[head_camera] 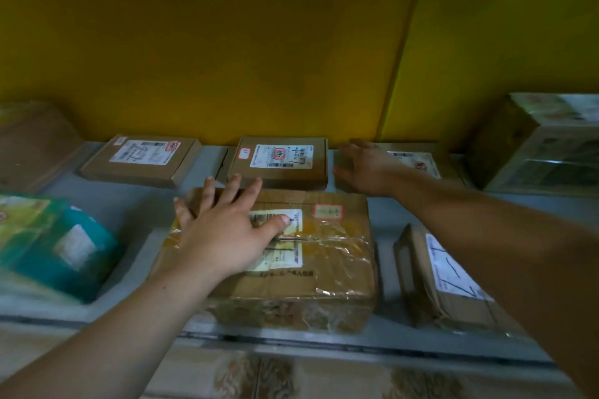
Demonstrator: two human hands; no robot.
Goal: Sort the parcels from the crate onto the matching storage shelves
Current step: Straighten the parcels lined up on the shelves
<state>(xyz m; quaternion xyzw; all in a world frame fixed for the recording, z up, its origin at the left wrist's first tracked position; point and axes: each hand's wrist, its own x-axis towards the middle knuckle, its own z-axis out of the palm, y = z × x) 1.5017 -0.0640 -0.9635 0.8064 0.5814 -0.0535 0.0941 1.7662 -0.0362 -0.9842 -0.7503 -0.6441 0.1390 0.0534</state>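
Two bare hands are working over the grey shelf [129,207]; the left hand [227,232] is lying flat on the tape-wrapped cardboard parcel [327,256], fingers spread and straight, thumb resting on its white barcode label, gripping nothing; the right hand [366,168] is reaching, fingers extended and loose, over the flat parcel [418,162] at the back right, contact being too blurred to confirm; the taped parcel is sitting on the shelf, its far edge just beside the small flat box [278,168] behind it; risk, in my judgement: a flat-palmed push on slick tape is liable to slip, or to drive that box against the yellow wall [227,42]; labels are showing barcodes, red stamps and handwritten black strokes, none legible.
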